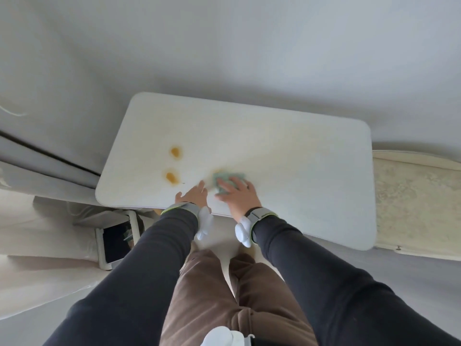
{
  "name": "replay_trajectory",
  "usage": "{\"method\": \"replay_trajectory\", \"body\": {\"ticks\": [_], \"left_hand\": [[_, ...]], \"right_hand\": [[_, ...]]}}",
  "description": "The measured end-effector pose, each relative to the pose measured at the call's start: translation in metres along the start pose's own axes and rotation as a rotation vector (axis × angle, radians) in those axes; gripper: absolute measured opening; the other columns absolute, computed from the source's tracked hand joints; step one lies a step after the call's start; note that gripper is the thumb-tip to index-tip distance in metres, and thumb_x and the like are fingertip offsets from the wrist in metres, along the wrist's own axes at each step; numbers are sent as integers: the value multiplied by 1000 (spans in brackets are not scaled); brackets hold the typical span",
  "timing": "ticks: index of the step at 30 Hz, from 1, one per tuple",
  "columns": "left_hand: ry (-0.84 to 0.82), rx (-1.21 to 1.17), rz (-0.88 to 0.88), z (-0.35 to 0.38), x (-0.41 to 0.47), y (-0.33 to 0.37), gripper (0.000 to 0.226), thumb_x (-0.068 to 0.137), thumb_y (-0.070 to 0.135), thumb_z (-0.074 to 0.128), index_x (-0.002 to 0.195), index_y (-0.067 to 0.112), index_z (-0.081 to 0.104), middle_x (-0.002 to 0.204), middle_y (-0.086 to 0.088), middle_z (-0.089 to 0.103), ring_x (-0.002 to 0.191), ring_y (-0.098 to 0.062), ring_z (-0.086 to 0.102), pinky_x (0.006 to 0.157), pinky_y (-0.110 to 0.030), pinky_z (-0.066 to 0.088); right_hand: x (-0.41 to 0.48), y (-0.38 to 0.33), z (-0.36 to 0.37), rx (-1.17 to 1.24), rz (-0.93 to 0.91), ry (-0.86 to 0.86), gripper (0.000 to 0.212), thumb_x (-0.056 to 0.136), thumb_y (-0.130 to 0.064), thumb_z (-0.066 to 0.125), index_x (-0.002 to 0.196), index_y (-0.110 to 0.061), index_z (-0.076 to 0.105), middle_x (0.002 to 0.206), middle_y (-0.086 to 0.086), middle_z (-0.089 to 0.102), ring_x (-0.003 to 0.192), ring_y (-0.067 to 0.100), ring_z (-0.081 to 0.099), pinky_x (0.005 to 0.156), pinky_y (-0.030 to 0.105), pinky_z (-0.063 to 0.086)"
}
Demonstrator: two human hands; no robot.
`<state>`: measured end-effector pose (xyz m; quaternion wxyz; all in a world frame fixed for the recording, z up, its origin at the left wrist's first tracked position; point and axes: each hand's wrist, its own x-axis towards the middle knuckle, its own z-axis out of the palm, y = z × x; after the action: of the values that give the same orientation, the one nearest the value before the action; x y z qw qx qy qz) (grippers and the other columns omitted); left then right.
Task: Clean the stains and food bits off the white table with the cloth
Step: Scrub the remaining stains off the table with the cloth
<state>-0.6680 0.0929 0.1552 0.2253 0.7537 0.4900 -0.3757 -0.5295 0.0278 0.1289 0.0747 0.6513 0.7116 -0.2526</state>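
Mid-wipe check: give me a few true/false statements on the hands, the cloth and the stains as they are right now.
1. The right hand presses the green cloth flat on the white table. True.
2. The left hand holds a second cloth. False: it rests flat on the table and holds nothing.
3. Two orange marks, the far stain and the near stain, lie left of the cloth. True.
4. The cloth covers both of those stains. False: both are uncovered and apart from it.
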Motion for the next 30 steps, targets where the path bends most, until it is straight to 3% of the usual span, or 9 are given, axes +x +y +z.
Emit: {"method": "replay_trajectory", "body": {"ticks": [5,8,11,13,15,18,23,26,30], "left_hand": [[-34,-7,8,-1,1,3,71,91,35,50,151,20,15,160,9,-5,145,-11,18,115,-43,18],[-29,-7,3,1,4,1,71,90,35,51,150,20,15,159,9,-4,145,-12,19,114,-43,20],[-45,5,-2,1,9,-1,71,91,34,48,151,21,12,160,9,-1,145,-13,20,113,-43,18],[-45,-4,-11,1,13,-3,69,91,32,46,150,21,12,159,9,2,144,-14,22,113,-42,18],[-46,-2,-14,1,13,-4,69,91,31,46,150,21,12,159,9,1,144,-14,21,112,-42,20],[-49,-13,-11,3,13,-4,68,94,27,44,152,21,9,160,9,-1,145,-14,18,112,-43,22],[4,-39,-1,6,12,-4,63,96,22,43,152,19,14,160,5,4,146,-17,18,111,-46,27],[81,-27,13,8,9,-3,58,96,20,44,149,16,24,159,0,11,145,-21,24,111,-46,31],[-19,-23,17,4,10,-3,65,96,23,44,151,19,11,160,6,-1,146,-17,16,110,-46,26]], "right_hand": [[-7,63,-5,50,-99,28,66,73,-11,70,126,-45,51,154,-15,25,138,23,26,109,37,30],[-25,99,-15,169,218,206,53,78,-3,55,120,-35,60,146,-1,35,128,29,35,98,35,41],[-37,115,-17,355,707,381,47,84,-2,48,122,-28,57,136,10,34,121,33,36,92,37,43],[-32,110,-15,486,934,397,58,85,0,46,136,-29,43,138,14,29,120,36,35,96,37,40],[-23,95,-16,495,972,367,75,84,1,49,148,-25,21,143,17,26,123,37,36,105,36,33],[-7,59,-18,463,758,326,62,85,1,47,143,-13,29,142,17,32,124,37,39,105,37,33],[4,-10,3,326,62,89,50,87,-3,45,132,-24,51,138,8,39,121,33,41,103,34,37],[7,-6,2,269,-40,-5,51,88,-6,48,134,-29,51,137,9,37,122,31,38,105,34,37],[10,31,-18,231,-17,-24,48,88,-10,50,132,-28,54,130,13,41,119,31,42,100,27,34]]}}
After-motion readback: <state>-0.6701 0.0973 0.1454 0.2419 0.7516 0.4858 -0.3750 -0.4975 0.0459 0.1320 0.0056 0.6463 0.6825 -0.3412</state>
